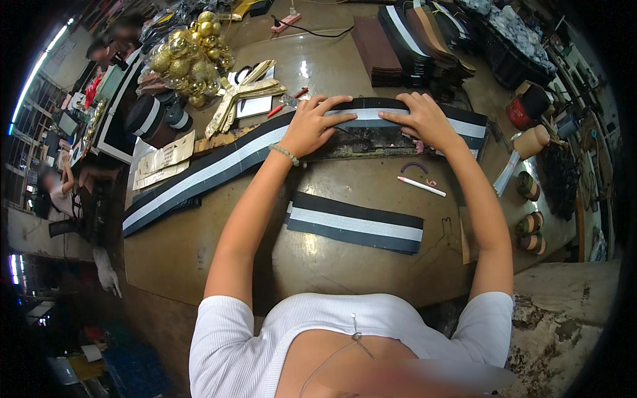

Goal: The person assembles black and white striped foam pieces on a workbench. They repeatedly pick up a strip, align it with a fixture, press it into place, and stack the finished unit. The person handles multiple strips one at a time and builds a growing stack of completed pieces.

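A long webbing band (pixel 219 169), striped black, white and dark grey, runs from the table's left edge up across a dark block (pixel 371 142) and on to the right. My left hand (pixel 314 126), wearing a beaded bracelet, grips it at the block's left part, fingers pointing right. My right hand (pixel 423 121) grips the band farther right, thumb and fingertips on it. Between the hands the band arches over the block's far edge. Closer to me lies a short striped piece (pixel 355 224), flat on the table. The undersides of both grips are hidden.
A white pencil (pixel 422 186) lies right of the block. Beyond are gold ornaments (pixel 189 56), a red pen (pixel 287 103), folded paper strips (pixel 242 99) and stacked strips (pixel 405 46). A thread cone (pixel 531 142) stands at right. People sit far left.
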{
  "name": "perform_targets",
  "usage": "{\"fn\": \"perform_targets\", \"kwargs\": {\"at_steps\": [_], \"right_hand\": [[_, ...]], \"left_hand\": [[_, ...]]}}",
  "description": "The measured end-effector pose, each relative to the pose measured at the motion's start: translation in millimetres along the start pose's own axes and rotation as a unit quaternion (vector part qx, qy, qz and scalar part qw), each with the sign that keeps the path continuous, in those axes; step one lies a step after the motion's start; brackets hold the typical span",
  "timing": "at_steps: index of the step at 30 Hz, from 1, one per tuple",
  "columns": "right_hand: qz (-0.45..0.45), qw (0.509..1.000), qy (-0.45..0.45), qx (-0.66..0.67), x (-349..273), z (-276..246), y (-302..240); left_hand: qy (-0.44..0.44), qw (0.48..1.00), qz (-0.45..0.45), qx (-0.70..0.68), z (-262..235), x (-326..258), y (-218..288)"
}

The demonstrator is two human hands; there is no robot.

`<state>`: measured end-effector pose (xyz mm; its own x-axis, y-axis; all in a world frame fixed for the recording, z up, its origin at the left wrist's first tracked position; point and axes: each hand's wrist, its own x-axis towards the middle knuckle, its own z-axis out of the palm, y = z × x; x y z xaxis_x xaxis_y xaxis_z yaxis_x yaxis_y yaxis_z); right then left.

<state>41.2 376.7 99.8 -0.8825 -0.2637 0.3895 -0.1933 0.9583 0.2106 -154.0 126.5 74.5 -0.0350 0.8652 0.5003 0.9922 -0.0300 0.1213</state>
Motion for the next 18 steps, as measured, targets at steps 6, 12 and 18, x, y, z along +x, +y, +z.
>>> {"fn": "perform_targets", "kwargs": {"at_steps": [6, 12, 18], "right_hand": [[-0.014, 0.999, 0.010, -0.038, -2, 8, 2], [-0.016, 0.998, 0.018, -0.061, -3, 9, 0], [-0.024, 0.996, 0.021, -0.082, -4, 13, -2]], "left_hand": [[-0.003, 1.000, -0.015, -0.010, 6, -5, 0], [-0.002, 1.000, -0.015, -0.008, 9, -6, 0], [-0.007, 1.000, -0.016, -0.011, 10, -7, -1]]}}
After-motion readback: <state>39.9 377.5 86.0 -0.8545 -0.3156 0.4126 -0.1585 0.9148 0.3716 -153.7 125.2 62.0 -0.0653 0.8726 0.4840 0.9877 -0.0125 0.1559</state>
